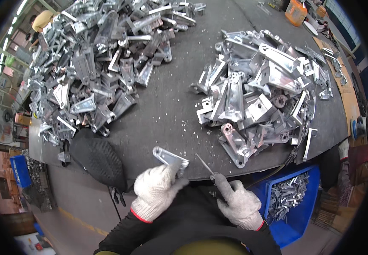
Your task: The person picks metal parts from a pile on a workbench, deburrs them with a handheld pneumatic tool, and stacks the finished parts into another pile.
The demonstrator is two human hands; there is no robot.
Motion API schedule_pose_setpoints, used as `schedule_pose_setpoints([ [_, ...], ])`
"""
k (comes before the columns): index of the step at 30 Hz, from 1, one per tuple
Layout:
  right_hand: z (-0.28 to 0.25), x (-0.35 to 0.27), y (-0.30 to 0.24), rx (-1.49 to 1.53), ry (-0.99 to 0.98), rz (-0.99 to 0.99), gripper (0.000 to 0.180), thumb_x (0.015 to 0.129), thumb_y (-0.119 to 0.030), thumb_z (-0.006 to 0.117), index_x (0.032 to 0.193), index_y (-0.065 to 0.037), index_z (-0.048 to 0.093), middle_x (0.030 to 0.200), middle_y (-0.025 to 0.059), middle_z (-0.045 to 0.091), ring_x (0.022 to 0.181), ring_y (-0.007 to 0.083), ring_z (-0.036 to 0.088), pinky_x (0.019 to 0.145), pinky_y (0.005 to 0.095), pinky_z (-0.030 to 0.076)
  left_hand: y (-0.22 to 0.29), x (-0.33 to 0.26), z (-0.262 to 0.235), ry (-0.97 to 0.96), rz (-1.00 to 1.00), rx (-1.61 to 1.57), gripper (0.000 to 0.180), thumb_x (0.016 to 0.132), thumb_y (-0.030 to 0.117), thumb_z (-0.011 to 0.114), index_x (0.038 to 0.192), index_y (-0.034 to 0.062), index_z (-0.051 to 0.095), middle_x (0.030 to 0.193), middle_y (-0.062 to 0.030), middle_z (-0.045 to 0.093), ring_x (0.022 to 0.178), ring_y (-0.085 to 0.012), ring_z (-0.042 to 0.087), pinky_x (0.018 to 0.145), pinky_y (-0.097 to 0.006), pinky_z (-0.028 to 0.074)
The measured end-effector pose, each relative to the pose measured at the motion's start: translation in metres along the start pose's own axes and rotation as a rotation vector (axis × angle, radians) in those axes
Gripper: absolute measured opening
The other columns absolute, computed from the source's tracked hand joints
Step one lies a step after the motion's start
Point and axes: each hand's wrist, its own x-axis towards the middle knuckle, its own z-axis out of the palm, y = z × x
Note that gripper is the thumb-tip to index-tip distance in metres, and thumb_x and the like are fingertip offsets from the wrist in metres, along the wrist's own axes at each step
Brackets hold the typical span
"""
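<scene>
My left hand (pixel 156 189), in a white knit glove, grips a shiny cast metal bracket (pixel 170 157) at the near edge of the dark table (pixel 167 106). My right hand (pixel 240 203), also gloved, holds a thin metal tool (pixel 204 164) like a file or scraper, its tip pointing up and left toward the bracket, a little apart from it. Both forearms wear black sleeves with red cuffs.
A big heap of similar metal brackets (pixel 103 59) covers the table's left and far side; a smaller heap (pixel 260 97) lies at right. A blue bin (pixel 294 204) with metal parts stands below the table at right. A black mesh object (pixel 94 159) hangs at the left edge. An orange container (pixel 295 12) is far back.
</scene>
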Motion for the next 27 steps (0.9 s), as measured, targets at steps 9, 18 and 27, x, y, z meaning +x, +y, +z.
schedule_pose_setpoints([
  [9,0.0,-0.016,0.001,0.009,-0.302,0.189,0.077,0.087,-0.043,0.078,0.157,-0.037,0.046,0.105,0.0183,0.068,0.082,0.0402,0.074,0.07,0.0512,0.062,0.021,-0.011,0.021,0.451,0.399,-0.13,0.073,0.049,0.017,0.089,0.119,0.005,0.073,0.12,-0.0138,0.063,0.113,-0.0353,0.064,0.093,-0.052,0.058],
  [18,0.003,-0.02,0.007,-0.002,-0.286,0.243,0.072,0.088,-0.049,0.079,0.152,-0.034,0.05,0.103,0.02,0.068,0.085,0.0451,0.074,0.071,0.0548,0.061,0.024,0.011,0.049,0.509,0.171,-0.253,0.079,0.045,0.022,0.09,0.12,0.007,0.071,0.118,-0.0101,0.067,0.113,-0.0336,0.066,0.099,-0.047,0.056],
  [27,-0.012,-0.004,0.005,-0.139,-0.421,0.019,0.067,0.087,-0.051,0.078,0.149,-0.042,0.054,0.088,0.0091,0.065,0.064,0.0348,0.072,0.055,0.0478,0.059,-0.04,0.027,0.011,-0.015,0.453,-0.305,0.076,0.049,0.029,0.094,0.122,0.0189,0.074,0.121,-0.0005,0.07,0.12,-0.0282,0.066,0.105,-0.045,0.053],
])
